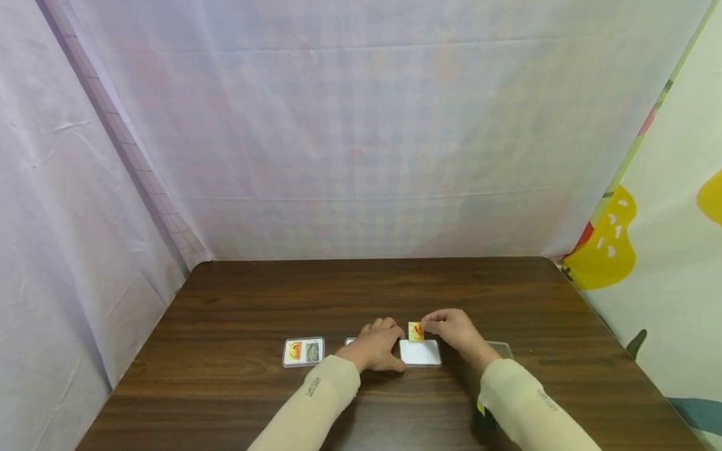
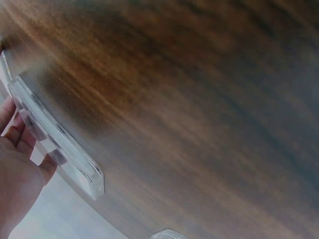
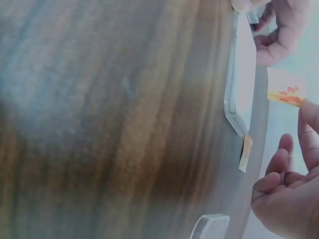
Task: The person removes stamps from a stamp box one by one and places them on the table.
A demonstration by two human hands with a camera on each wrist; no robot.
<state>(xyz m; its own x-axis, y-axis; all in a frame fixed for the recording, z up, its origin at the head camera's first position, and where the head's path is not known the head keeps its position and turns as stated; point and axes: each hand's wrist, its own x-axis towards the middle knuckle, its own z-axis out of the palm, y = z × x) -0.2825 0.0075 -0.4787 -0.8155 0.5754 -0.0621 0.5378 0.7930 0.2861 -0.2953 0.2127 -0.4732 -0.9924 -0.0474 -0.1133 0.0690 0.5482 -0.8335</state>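
My right hand (image 1: 457, 330) pinches a small picture card (image 1: 415, 331), yellow and orange, between thumb and forefinger. The card (image 3: 286, 88) is held upright past the far edge of a flat white case (image 1: 419, 353) with a clear rim. My left hand (image 1: 376, 345) spreads over a second clear case (image 2: 57, 137), mostly hidden under it in the head view. The left thumb and a fingertip reach the left end of the white case (image 3: 242, 74). A small orange-and-white slip (image 3: 246, 153) lies by that case's other end.
Farther left on the brown wooden table (image 1: 238, 314) lies a clear-rimmed case (image 1: 304, 351) with two pictures. A clear plastic container (image 1: 502, 349) is partly behind my right wrist. Something dark with a yellow part (image 1: 482, 410) shows beneath the right sleeve. A pale curtain (image 1: 364, 133) hangs behind.
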